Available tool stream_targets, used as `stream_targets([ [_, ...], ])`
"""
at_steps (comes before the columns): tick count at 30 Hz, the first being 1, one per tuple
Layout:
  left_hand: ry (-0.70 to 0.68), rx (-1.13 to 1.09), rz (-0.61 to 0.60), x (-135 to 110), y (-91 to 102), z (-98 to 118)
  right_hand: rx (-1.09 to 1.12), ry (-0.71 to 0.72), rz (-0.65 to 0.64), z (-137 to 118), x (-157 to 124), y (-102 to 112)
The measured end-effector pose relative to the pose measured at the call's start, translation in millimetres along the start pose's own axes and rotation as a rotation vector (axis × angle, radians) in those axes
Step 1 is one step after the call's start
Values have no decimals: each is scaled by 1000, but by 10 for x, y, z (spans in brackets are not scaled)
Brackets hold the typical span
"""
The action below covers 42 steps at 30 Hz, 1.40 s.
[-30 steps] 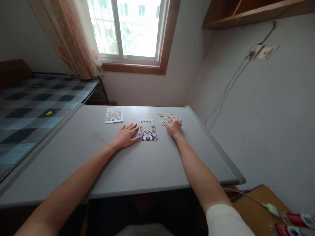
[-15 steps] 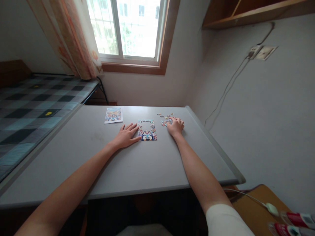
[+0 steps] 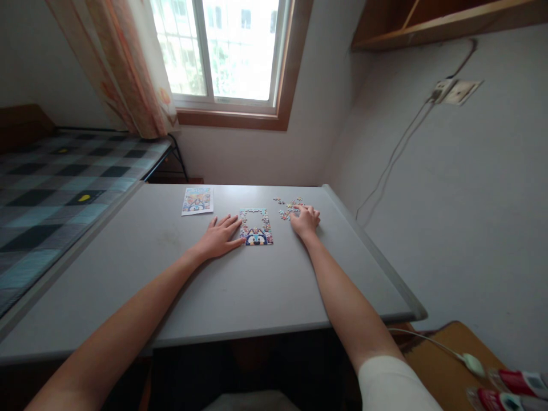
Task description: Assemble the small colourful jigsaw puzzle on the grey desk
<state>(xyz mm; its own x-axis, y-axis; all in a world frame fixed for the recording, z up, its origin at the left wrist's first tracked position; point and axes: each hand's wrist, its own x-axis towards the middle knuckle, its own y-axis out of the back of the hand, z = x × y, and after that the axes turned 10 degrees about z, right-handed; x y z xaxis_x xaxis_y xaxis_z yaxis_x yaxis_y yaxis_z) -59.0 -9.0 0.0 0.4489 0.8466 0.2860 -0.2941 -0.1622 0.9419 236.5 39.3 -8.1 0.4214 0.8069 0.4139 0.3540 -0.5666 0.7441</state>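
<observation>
A partly assembled jigsaw puzzle (image 3: 259, 236) lies on the table, its border and lower part joined around a gap in the middle. The lower part shows a blue cartoon face. Flat beside its left edge rests my left hand (image 3: 220, 235), fingers spread, with fingertips and thumb touching the puzzle's side. To the right, loose puzzle pieces (image 3: 284, 214) lie scattered. My right hand (image 3: 306, 221) is over the near right of these pieces, its fingers curled and the fingertips down among them. Whatever may be between those fingertips is hidden.
A printed picture sheet (image 3: 197, 201) with a similar design lies at the table's back left. The grey-white table (image 3: 240, 297) reaches toward the window wall. On the right stand a brown stool-like surface (image 3: 454, 342), a white cable and red-labelled bottles (image 3: 520, 381).
</observation>
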Motion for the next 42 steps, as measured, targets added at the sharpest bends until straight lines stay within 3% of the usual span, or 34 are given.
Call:
stream_targets([
  [18, 4, -8, 1, -2, -6, -2, -1, -33, -15, -34, 59, 24],
  [26, 9, -6, -2, 7, 7, 19, -143, 77, -138, -219, 421, -72],
  [33, 9, -10, -1, 2, -1, 10, -220, 172, -209, -360, 534, -226],
  [42, 3, -23, 5, -4, 1, 14, -181, 40, -240, -390, 649, -283],
])
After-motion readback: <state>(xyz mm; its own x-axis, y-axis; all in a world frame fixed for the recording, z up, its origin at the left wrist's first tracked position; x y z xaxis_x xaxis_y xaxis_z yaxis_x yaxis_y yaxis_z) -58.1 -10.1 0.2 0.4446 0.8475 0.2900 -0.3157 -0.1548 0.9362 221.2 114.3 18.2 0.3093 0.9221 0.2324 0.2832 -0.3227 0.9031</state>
